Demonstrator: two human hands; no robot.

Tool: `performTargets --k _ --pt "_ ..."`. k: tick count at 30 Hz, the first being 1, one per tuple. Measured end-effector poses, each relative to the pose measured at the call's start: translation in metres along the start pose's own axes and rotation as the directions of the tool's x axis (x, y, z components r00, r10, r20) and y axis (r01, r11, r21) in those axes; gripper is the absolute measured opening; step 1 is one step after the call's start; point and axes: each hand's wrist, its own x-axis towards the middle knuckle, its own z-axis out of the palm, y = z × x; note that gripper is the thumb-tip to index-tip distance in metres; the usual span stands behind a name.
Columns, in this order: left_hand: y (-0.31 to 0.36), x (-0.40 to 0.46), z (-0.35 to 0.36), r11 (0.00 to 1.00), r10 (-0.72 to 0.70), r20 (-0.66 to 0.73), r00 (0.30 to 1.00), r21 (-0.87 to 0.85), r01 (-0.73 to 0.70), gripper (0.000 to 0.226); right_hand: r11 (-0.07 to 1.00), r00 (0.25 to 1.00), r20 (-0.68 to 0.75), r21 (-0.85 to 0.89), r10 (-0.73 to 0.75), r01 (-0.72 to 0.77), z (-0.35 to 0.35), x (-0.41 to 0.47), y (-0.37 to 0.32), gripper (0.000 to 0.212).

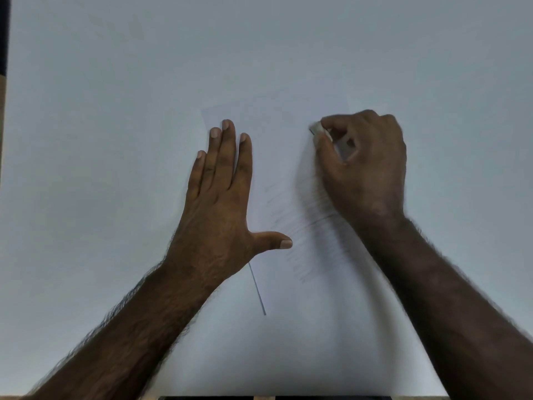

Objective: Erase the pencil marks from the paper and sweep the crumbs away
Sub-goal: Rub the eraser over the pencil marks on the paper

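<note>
A white sheet of paper [277, 145] lies in the middle of the white table [101, 82], with faint grey pencil marks [305, 235] slanting across its middle and right. My left hand [222, 197] lies flat on the sheet's left edge, fingers straight and thumb spread. My right hand [366, 166] grips a small white eraser [321, 131], whose tip touches the paper near its upper right. The right hand and its arm are blurred. No crumbs are visible.
The table's surface spreads wide on all sides of the paper. A dark strip [4, 33] runs along the left edge, and the near table edge [259, 397] shows at the bottom.
</note>
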Motion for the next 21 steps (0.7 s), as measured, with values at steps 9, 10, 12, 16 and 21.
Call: performTargets --k 9,10,12,16,21 --pt "-0.016 -0.015 0.001 0.998 0.000 -0.116 0.993 -0.066 -0.008 0.125 0.983 0.989 0.114 0.147 0.095 -0.112 -0.021 -0.052 -0.002 0.012" --pt "-0.019 -0.013 0.000 0.999 -0.008 -0.137 0.990 -0.053 0.000 0.122 0.977 0.987 0.112 0.165 0.116 -0.133 -0.021 -0.052 -0.002 0.013" --pt "-0.024 -0.009 -0.002 1.000 -0.012 -0.155 0.988 -0.022 0.009 0.121 0.967 0.984 0.108 0.194 0.145 -0.163 -0.022 -0.051 -0.004 0.015" --pt "-0.026 -0.008 0.000 1.000 0.000 -0.146 0.989 0.006 0.001 0.120 0.987 0.993 0.114 0.158 -0.029 0.011 -0.009 -0.048 -0.025 0.013" --pt "-0.024 -0.009 0.003 1.000 -0.001 -0.164 0.987 -0.028 -0.004 0.114 0.943 0.908 0.254 0.084 -0.334 0.323 0.019 -0.040 -0.049 0.014"
